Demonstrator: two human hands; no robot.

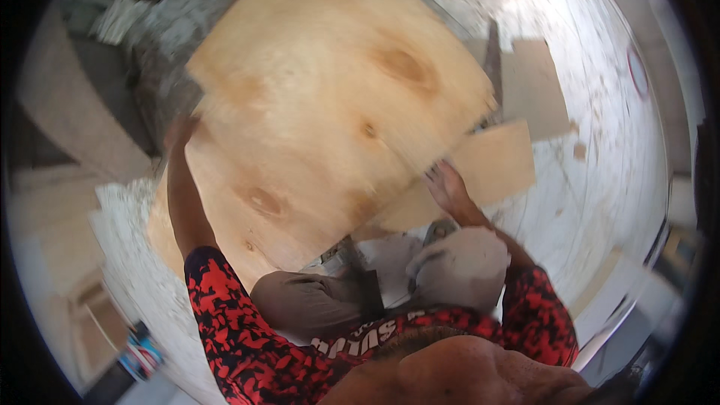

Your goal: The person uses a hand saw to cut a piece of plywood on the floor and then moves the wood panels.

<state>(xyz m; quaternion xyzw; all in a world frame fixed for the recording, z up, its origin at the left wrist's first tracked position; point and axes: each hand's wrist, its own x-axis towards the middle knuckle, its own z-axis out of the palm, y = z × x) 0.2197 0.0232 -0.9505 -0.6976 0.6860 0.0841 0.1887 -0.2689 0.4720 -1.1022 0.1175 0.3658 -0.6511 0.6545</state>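
touching flat plywood [315, 97] (knotty, pale); left hand [181, 132], right hand [448, 187] apart, grips unclear

tan plywood [319, 116], mottled red-black shirt [229, 322]

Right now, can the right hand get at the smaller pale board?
Likely yes: the smaller pale board lies partly uncovered beside the right hand, though the large plywood sheet overlaps it in view.

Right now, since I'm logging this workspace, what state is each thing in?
Plywood: knotted face up, blurred
Left hand: at plywood's left edge, grip unclear
Right hand: open, fingers at plywood's right edge
Pale board: partly hidden by plywood
Brown board: lying flat
Knees: bent
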